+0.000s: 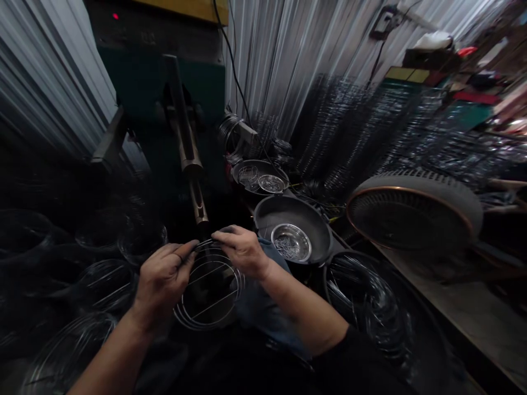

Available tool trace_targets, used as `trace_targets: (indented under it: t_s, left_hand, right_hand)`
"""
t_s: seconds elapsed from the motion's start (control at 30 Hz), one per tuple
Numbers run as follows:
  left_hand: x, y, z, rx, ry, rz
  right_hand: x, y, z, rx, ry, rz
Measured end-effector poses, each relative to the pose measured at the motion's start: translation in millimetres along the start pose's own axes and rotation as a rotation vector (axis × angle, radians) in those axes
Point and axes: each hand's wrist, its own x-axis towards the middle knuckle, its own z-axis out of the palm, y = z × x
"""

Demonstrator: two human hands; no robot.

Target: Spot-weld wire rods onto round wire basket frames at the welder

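Note:
A round wire frame [214, 315], made of thin metal rings with straight cross wires, hangs below my hands at the lower middle. My left hand [162, 277] is closed, its thumb and fingers pinching the near-top edge of the wires from the left. From the right, my right hand [242, 251] grips the same edge with its fingertips pressed together. Just beyond my fingers, the metal arm [191, 159] of a dark green machine [140, 82] points down toward the wires. Whether the wires touch its tip is too dark to tell.
On the right, a shiny metal bowl [291, 242] of short wire pieces sits in a black pan [263, 206]. Behind it is another pan [239, 174]. A round fan [411, 214] stands farther right. Wire rings [109, 282] are heaped at left, and a tub [329, 263] holds more.

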Motion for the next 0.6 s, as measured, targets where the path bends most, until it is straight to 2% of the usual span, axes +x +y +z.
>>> trace_targets:
  t_s: [0.07, 0.13, 0.27, 0.4, 0.6]
  left_hand:
    - [2.6, -1.1, -1.7, 0.027, 0.031, 0.018]
    - [6.8, -7.6, -2.0, 0.085, 0.056, 0.08]
    - [19.1, -31.8, 5.5, 0.234, -0.025, 0.2]
    - [31.4, -52.3, 19.2, 0.344, -0.12, 0.158]
    - [45.7, -68.3, 32.7, 0.167, -0.227, 0.032]
  right_hand:
    - [7.6, 4.8, -0.2, 0.066, -0.036, 0.007]
    - [15.4, 6.2, 1.0, 0.033, -0.05, 0.021]
    - [37.9, 7.8, 3.4, -0.243, -0.197, 0.077]
    - [58.6, 15.8, 10.0, -0.484, -0.351, 0.105]
    - [74.0, 30.9, 22.5, -0.62, -0.442, 0.132]
